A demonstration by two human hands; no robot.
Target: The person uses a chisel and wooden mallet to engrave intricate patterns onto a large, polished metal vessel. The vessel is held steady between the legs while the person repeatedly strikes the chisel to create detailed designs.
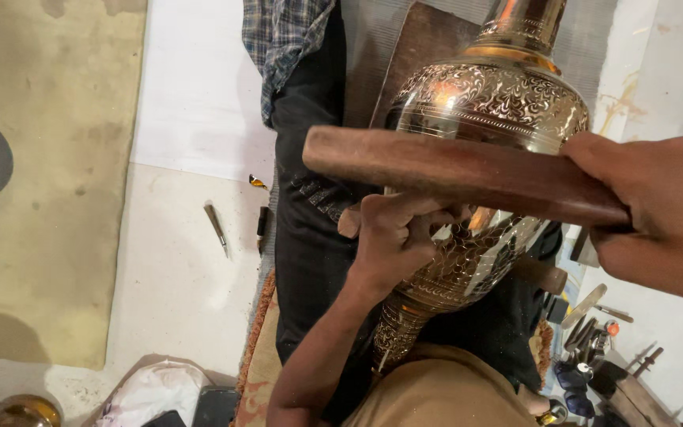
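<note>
Head view shows my right hand [658, 221] at the right edge of the frame, fingers wrapped tight around a wooden mallet [460, 172] that crosses the middle. Just below it, my left hand [397, 237] is pinched shut against the engraved brass vase [488, 103], center frame; whether it grips a tool, I cannot tell. Small chisels [216, 228] lie on the floor, left of center.
</note>
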